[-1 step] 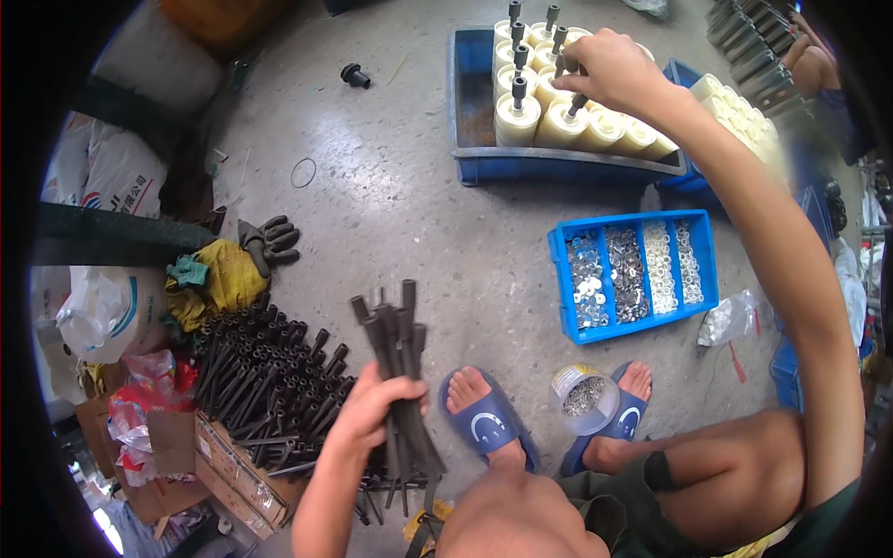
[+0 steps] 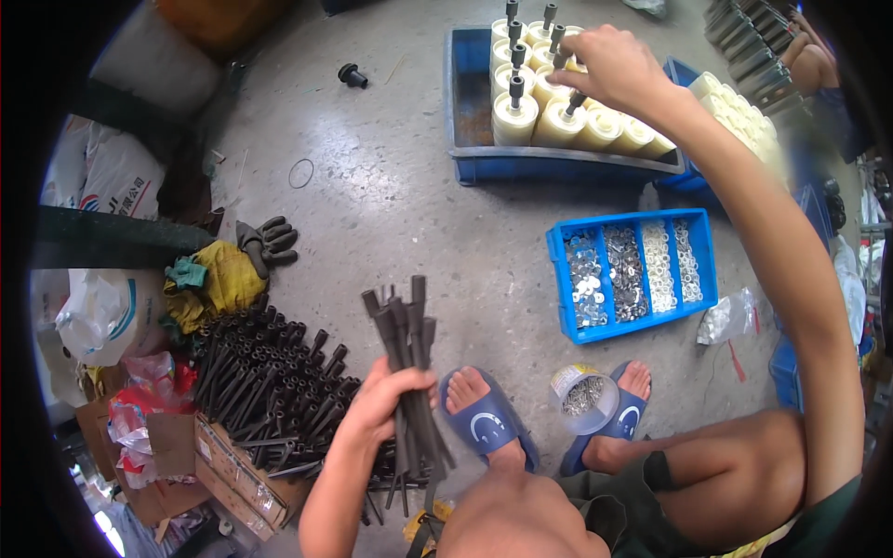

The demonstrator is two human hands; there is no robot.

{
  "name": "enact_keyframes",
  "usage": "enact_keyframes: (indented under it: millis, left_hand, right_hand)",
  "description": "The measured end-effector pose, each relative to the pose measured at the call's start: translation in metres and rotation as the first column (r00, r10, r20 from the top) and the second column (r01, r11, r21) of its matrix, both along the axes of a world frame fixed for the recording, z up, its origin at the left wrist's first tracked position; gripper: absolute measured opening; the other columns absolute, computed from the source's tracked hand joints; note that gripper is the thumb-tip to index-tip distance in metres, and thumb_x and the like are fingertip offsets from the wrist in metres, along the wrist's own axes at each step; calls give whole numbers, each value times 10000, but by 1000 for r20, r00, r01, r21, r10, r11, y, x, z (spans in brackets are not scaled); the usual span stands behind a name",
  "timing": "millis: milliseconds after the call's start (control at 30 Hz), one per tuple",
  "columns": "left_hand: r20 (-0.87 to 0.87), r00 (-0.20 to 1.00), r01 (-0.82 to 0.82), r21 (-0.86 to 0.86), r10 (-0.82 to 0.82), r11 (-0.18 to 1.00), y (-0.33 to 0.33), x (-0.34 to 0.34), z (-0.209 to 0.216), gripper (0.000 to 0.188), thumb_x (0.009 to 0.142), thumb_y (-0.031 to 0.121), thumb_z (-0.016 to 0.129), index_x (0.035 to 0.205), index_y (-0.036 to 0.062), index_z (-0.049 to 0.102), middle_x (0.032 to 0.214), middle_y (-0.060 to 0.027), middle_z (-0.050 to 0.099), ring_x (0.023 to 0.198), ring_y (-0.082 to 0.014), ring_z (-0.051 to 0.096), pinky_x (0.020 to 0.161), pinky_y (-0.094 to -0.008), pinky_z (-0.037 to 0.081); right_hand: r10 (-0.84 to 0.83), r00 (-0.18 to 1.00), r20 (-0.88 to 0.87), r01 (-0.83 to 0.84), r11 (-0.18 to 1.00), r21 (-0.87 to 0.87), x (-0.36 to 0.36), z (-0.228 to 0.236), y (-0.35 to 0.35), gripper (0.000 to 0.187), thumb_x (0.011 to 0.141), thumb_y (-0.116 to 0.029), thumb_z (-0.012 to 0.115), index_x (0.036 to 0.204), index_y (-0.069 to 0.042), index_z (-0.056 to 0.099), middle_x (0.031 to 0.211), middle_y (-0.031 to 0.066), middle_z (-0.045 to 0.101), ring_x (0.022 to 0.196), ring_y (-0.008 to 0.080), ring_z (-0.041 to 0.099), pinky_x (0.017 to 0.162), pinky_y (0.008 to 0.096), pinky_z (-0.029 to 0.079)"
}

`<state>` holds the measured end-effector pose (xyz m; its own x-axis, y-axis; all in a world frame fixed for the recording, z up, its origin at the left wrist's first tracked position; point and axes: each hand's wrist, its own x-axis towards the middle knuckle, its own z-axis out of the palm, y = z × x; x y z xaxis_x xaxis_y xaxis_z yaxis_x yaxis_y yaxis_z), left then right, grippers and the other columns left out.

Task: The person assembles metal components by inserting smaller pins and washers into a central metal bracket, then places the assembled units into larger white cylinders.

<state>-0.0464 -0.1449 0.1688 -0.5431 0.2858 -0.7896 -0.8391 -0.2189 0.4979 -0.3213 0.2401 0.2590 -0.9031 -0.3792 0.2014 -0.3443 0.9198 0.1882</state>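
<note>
My left hand [image 2: 395,400] is closed around a bundle of black socket-ended rods [image 2: 406,335], their thick ends up, above the floor in front of my feet. Out at the far right my right hand [image 2: 609,70] reaches over a blue crate [image 2: 567,166] of cream-coloured cylinders [image 2: 514,121]. Its thumb and fingers close about a black rod [image 2: 559,61] among the cylinders; the hand partly hides it. Several cylinders on the crate's left side have a black rod standing upright in them. One rod in the near row leans.
A large pile of black rods [image 2: 270,381] lies at left beside a cardboard box [image 2: 237,474] and gloves [image 2: 270,242]. A divided blue tray [image 2: 635,324] holds washers and nuts. A tub of small metal parts [image 2: 584,398] stands between my feet. Another crate of cream cylinders [image 2: 739,112] is at right.
My left hand has shifted slightly to the right with the rod bundle, which tilts a little more. My right hand has stayed almost in place over the crate.
</note>
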Motion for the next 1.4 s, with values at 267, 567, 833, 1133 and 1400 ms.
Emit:
enact_keyframes:
  millis: [267, 567, 833, 1133, 1400]
  left_hand:
    - [263, 852, -517, 297, 452, 803, 78, -52, -57, 141, 913, 148, 727, 924, 57, 620, 757, -53, 629, 683, -185, 627, 667, -368, 551]
    - [368, 830, -557, 496, 419, 667, 163, -25, -63, 425, 1019, 409, 532, 1216, 59, 671, 1114, -130, 732, 1022, -277, 730, 937, -454, 608]
    - [183, 969, -214, 264, 169, 941, 136, -21, -86, 841, 991, 818, 319, 1377, 111, 562, 1276, -66, 662, 1070, -245, 665, 838, -483, 572]
    - [-867, 387, -399, -466, -315, 790, 163, -52, -116, 531, 784, 141, 799, 1224, -13, 546, 1175, -202, 607, 1112, -363, 615, 992, -462, 495]
    - [-828, 548, -362, -111, 115, 926, 187, -36, -136, 251, 844, 112, 740, 1058, -2, 677, 1039, -127, 712, 1027, -326, 696, 953, -459, 548]
  right_hand:
    - [645, 763, 31, -608, 734, -303, 120, -37, -34, 774, 676, -249, 903, 1373, -104, 597, 1310, 120, 637, 1190, 349, 635, 971, 443, 541]
    - [779, 606, 160, -179, 329, -927, 207, -96, -63, 675, 653, -222, 898, 1272, -121, 650, 1258, 83, 691, 1176, 321, 641, 1003, 445, 449]
    - [717, 653, 243, 82, 252, -964, 187, -144, -91, 322, 678, -121, 872, 938, -77, 687, 933, 72, 739, 891, 256, 709, 868, 372, 523]
    - [574, 747, 336, 342, 101, -934, 173, -147, -116, 227, 789, -70, 768, 974, -21, 646, 859, 3, 673, 796, 78, 596, 733, 272, 519]
    - [557, 740, 376, 441, 21, -897, 204, -108, -101, 206, 742, -57, 769, 913, -24, 658, 859, 67, 689, 839, 132, 657, 765, 315, 532]
